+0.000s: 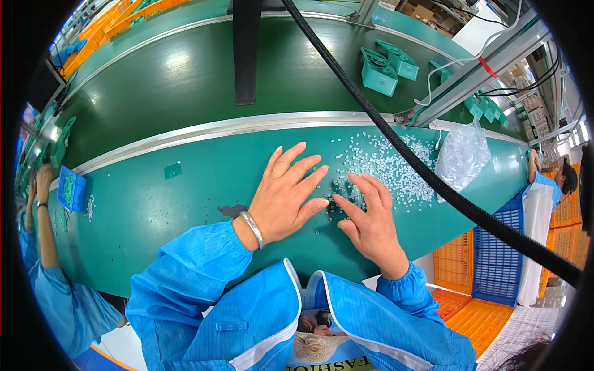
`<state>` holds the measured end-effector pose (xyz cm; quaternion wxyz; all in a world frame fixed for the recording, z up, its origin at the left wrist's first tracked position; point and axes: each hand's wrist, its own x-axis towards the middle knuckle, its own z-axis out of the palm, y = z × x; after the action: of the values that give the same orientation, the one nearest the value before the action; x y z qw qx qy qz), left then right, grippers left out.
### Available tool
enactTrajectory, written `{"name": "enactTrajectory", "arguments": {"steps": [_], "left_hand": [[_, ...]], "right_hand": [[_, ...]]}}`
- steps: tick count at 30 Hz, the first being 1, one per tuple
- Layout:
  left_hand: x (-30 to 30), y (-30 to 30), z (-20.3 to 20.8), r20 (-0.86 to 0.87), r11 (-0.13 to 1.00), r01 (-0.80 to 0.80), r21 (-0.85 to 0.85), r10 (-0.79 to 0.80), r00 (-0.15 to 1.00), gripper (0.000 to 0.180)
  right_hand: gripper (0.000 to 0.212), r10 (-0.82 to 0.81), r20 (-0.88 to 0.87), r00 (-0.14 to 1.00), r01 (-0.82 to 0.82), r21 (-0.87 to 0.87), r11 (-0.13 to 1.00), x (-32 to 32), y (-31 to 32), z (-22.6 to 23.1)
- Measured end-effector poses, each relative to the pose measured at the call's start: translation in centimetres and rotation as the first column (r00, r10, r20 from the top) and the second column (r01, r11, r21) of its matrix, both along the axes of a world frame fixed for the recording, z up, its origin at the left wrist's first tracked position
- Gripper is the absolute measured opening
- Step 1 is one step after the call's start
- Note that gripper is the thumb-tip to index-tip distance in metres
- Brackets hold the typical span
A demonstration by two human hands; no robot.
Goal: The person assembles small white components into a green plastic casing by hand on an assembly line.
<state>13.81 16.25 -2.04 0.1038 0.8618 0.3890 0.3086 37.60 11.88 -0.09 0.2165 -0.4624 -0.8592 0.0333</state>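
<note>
My left hand (286, 196) lies flat on the green workbench (185, 198) with fingers spread, a silver bangle on its wrist. My right hand (370, 222) rests beside it, fingers stretched forward onto a scatter of several tiny clear plastic parts (387, 166). A few small parts lie between the fingertips of both hands. Neither hand grips anything. Both arms wear blue sleeves.
A clear plastic bag (463, 156) lies right of the parts. A thick black hose (396, 139) crosses diagonally above the bench. Teal housings (378, 72) ride the dark conveyor belt (185, 80) behind. A co-worker's arm (42, 216) and blue tray (72, 188) are at left; another person (550, 179) at right, near blue and orange crates (495, 260).
</note>
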Motion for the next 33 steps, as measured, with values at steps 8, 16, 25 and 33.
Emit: {"name": "enactTrajectory", "arguments": {"steps": [8,16,25,33], "left_hand": [[0.05,-0.02,0.08,0.002,1.000,-0.007,0.010,0.007,1.000,0.056],[-0.02,0.10,0.07,0.007,1.000,-0.008,-0.001,0.008,1.000,0.057],[-0.01,0.12,-0.30,0.020,0.999,0.008,-0.036,-0.007,1.000,0.061],[-0.03,0.10,-0.11,0.003,1.000,-0.005,0.004,0.005,1.000,0.056]], "right_hand": [[0.042,0.037,0.030,0.999,-0.037,0.002,0.999,-0.07,-0.11,0.19],[0.041,0.063,0.054,0.997,-0.066,0.069,0.995,0.19,-0.19,-0.11],[0.043,0.077,0.049,0.996,-0.080,0.072,0.994,0.23,-0.32,-0.20],[0.042,0.054,0.039,0.998,-0.056,0.050,0.997,0.17,-0.42,-0.54]]}}
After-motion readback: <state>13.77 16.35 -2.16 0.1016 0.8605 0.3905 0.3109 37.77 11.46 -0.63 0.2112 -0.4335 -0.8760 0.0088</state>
